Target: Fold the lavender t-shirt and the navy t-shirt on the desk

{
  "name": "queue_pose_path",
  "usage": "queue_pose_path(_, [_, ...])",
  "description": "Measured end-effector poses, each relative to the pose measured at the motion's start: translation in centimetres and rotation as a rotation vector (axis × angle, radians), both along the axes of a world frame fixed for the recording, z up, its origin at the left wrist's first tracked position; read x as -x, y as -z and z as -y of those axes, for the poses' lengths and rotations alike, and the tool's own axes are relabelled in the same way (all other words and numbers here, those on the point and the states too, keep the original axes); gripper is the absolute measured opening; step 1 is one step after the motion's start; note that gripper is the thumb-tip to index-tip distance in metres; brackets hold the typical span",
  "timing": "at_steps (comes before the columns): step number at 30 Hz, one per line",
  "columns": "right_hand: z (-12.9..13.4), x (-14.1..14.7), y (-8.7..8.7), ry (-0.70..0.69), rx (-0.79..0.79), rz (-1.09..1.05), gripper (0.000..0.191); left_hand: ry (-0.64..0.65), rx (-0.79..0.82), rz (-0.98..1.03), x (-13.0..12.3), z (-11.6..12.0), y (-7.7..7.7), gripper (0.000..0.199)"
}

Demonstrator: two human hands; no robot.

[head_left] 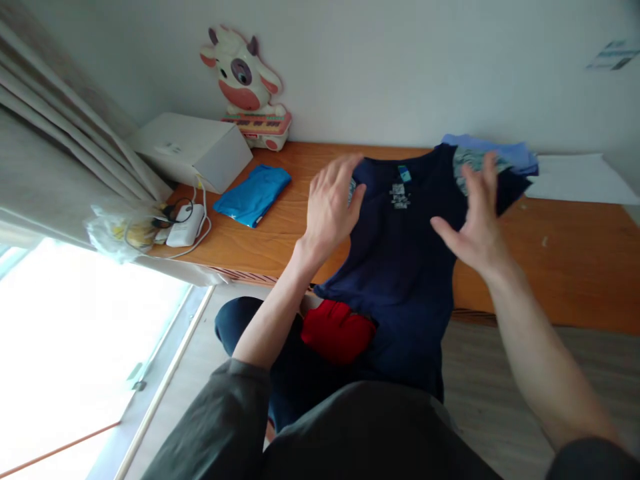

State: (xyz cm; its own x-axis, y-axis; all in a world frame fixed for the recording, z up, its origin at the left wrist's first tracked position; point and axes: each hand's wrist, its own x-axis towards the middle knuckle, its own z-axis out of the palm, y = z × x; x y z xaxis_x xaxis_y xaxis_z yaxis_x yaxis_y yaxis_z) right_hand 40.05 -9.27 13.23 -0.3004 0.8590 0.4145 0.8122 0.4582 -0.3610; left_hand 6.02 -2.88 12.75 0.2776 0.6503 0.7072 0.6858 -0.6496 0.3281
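A navy T-shirt [400, 253] with patterned sleeves lies spread on the wooden table [575, 260], its neck toward the wall and its lower part hanging over the front edge onto my lap. Above its left shoulder is my left hand [333, 200], fingers raised and thumb apart, holding nothing. My right hand [473, 213] hovers over the other shoulder and patterned sleeve, fingers spread and nothing in them. Whether either hand touches the cloth I cannot tell. Red cloth [340, 331] shows beside the shirt's hem, below the table edge.
A folded blue garment [253, 195] lies left of the shirt. Behind it stand a white box [195, 150] and a cow toy keyboard [250, 100]. A white adapter [185, 227] with cables sits near a plastic bag [123, 230]. Light-blue cloth [515, 155] and white paper [575, 177] lie back right.
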Motion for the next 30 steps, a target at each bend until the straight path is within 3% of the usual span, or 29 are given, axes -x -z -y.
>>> queue_pose_path(3, [1.1,1.6,5.5,0.001,0.156,0.054,0.081,0.091,0.32,-0.14,-1.1,4.1,5.2,0.045])
queue_pose_path(6, [2.8,2.7,11.1,0.116,0.37,0.188,0.079,0.107,0.529,-0.335,-1.3,8.0,10.3,0.054])
queue_pose_path(9, [2.2,3.1,14.4,0.154,0.387,0.294,0.082,0.087,0.56,-0.439,-0.6,8.2,13.2,0.066])
queue_pose_path(12, [-2.0,2.9,15.4,0.083,0.308,0.306,0.08,0.032,0.54,-0.445,0.3,5.0,14.2,0.068])
queue_pose_path(17, [-12.6,3.2,14.5,-0.013,0.32,0.24,0.078,-0.058,0.564,-0.399,-0.1,-3.4,13.9,0.068])
queue_pose_path(20, [-14.9,4.0,13.4,-0.009,0.282,0.184,0.076,-0.069,0.567,-0.309,-0.4,-6.1,13.3,0.061])
queue_pose_path(23, [-10.6,4.0,12.6,-0.044,0.088,0.069,0.057,0.037,0.47,-0.18,1.4,-3.5,13.1,0.048])
queue_pose_path(25, [-4.8,2.7,12.7,-0.103,0.024,-0.036,0.04,0.182,0.417,-0.144,3.8,0.8,13.4,0.041])
queue_pose_path(27, [1.8,0.3,13.1,-0.232,0.089,0.006,0.035,0.327,0.416,-0.195,6.8,5.8,14.1,0.036])
queue_pose_path(28, [4.8,-1.1,13.4,-0.275,0.125,0.062,0.041,0.375,0.407,-0.243,8.2,8.0,14.5,0.037])
queue_pose_path(30, [9.3,-4.1,14.2,-0.276,0.178,0.149,0.069,0.425,0.39,-0.38,10.6,11.2,15.1,0.06])
